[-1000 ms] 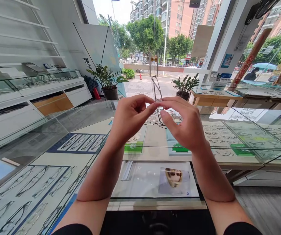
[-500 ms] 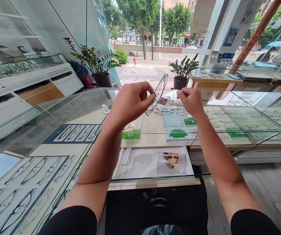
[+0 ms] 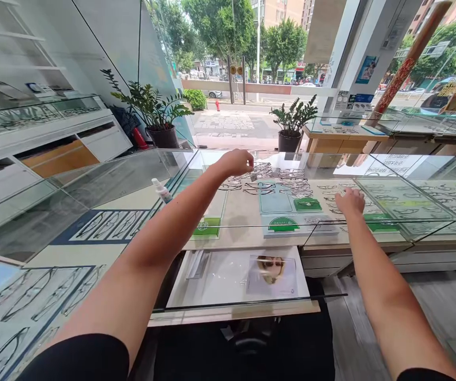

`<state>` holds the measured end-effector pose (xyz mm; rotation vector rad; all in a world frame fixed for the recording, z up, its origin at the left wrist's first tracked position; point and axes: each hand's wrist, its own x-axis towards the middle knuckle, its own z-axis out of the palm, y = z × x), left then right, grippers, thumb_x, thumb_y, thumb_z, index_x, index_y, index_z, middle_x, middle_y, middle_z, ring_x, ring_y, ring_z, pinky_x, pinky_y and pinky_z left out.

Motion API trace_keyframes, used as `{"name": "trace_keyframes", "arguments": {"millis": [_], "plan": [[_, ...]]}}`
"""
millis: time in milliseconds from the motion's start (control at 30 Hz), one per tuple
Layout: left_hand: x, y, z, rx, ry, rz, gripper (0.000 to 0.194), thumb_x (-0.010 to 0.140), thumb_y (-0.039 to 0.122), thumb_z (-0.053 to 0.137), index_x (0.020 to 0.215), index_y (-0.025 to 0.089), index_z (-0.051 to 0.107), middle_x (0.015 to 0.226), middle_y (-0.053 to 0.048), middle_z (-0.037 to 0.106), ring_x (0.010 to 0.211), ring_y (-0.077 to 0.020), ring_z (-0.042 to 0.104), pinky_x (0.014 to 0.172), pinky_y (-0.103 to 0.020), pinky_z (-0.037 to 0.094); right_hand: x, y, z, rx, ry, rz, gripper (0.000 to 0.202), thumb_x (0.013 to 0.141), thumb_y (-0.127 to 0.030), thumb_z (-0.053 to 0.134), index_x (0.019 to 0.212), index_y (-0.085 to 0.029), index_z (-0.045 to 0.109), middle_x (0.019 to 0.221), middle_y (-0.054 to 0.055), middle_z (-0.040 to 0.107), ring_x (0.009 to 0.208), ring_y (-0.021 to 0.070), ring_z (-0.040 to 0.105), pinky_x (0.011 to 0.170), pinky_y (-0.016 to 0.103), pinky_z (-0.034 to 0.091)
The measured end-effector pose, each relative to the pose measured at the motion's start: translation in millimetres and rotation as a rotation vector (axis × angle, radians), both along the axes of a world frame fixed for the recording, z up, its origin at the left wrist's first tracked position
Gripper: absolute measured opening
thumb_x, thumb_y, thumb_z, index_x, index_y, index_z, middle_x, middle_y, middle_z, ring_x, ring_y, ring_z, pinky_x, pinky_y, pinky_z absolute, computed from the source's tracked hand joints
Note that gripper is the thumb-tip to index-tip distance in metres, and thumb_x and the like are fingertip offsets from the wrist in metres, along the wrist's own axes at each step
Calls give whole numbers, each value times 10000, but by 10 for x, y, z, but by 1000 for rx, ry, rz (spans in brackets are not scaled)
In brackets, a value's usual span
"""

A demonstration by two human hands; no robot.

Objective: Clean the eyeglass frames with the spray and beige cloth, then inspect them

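Observation:
My left hand (image 3: 238, 161) is stretched across the glass counter with its fingers curled. It is at the left end of a row of eyeglasses (image 3: 262, 169); the pair at its fingertips overlaps the others, and its outline is hard to separate. A small grey square (image 3: 254, 177) lies just below the fingers. My right hand (image 3: 350, 202) is apart from the left, over the right part of the counter, fingers spread and holding nothing. More eyeglasses (image 3: 260, 188) lie in the middle, near a green-and-white card (image 3: 283, 224).
A pulled-out white drawer (image 3: 224, 270) holds a printed picture (image 3: 272, 275). On the left are a white spray bottle (image 3: 161, 190) and trays of eyeglasses (image 3: 107, 225). Glass panes (image 3: 406, 198) edge the counter. Potted plants (image 3: 290, 124) stand beyond it.
My left hand has lowered the eyeglasses from the air to the row on the counter. My right hand has moved right and down, and its fingers have spread.

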<state>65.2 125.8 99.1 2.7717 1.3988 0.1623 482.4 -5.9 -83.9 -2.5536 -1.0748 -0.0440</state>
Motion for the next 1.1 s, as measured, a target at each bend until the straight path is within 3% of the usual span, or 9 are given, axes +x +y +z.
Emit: {"name": "trace_keyframes", "arguments": {"millis": [133, 400, 1100], "plan": [[270, 346, -242, 34, 61, 55, 348, 928, 329, 692, 1209, 203, 853, 1262, -126, 815, 1135, -319, 728, 944, -363, 557, -50, 48, 2, -23, -40, -2, 590, 1071, -418, 443, 1512, -63, 608, 1605, 283, 561, 1451, 418, 515, 1200, 532, 416], [472, 578, -653, 37, 130, 10, 400, 990, 413, 646, 1277, 206, 831, 1269, -175, 804, 1204, -347, 719, 1009, -386, 530, -61, 39, -2, -38, -47, 2, 622, 1075, -439, 411, 1514, -44, 605, 1627, 276, 561, 1481, 447, 509, 1204, 560, 426], [519, 779, -815, -10, 235, -22, 401, 974, 390, 642, 1294, 236, 829, 1266, -143, 809, 1173, -316, 709, 985, -359, 549, -107, 40, 11, -40, -57, 5, 602, 1080, -438, 419, 1491, -42, 610, 1585, 305, 575, 1445, 448, 521, 1185, 568, 435]]}}
